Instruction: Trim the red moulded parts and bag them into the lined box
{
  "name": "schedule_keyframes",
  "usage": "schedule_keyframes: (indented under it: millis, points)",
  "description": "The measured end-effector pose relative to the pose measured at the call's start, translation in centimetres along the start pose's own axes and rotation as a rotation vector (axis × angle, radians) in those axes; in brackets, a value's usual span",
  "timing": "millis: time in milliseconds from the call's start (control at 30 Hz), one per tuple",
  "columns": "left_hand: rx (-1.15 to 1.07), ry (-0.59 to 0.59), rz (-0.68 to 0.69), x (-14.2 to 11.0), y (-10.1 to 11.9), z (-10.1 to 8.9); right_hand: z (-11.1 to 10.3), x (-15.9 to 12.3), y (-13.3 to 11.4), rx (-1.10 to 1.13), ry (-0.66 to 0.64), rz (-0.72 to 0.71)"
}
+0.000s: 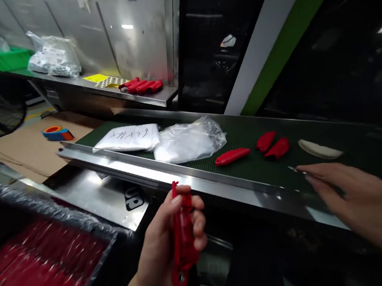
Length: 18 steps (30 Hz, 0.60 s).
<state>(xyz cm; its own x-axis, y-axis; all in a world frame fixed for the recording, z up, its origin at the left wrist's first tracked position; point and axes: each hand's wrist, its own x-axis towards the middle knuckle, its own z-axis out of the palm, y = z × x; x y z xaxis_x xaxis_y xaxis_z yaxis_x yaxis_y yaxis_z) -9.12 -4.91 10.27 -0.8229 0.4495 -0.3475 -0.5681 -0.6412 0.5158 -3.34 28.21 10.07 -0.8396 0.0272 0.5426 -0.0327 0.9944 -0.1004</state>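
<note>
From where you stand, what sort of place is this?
Probably a factory assembly or packing station: a green belt carrying bagged parts, a steel shelf with red housings, and a lined bin of wrapped red pieces.

The left hand (166,236) grips a red plastic part (185,234) upright, with a metal-lined hole at its lower end. The right hand (360,193) pinches a small pointed item (293,168) over the worktop (245,178). On its dark green surface lie 3 red pieces (232,156), a pale curved piece (319,149) and 2 white plastic packs (129,138), side by side.
</note>
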Motion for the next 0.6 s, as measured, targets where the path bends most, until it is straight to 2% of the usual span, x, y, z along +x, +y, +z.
schedule_keyframes:
  millis: [100,200,267,367,500,600]
  points:
    - [0.068,0.034,-0.006,-0.7,0.6,-1.0,0.5,2.9,2.7,-0.053,-0.342,0.047]
    - [0.102,0.051,-0.028,-1.3,0.7,-2.1,2.1,5.1,2.5,-0.024,-0.447,-0.009]
    - [0.102,0.064,-0.041,-1.5,0.5,-2.9,3.5,7.1,0.4,0.014,-0.478,-0.076]
    - [0.097,0.065,-0.061,-1.7,0.0,-3.8,6.3,10.9,-4.7,0.129,-0.509,-0.202]
    - [0.089,-0.020,-0.041,-2.0,-0.9,-5.1,12.0,16.0,-11.2,0.191,-0.611,-0.331]
    - [0.063,-0.060,-0.021,-2.3,-1.3,-6.2,15.9,18.2,-13.7,0.137,-0.627,-0.319]
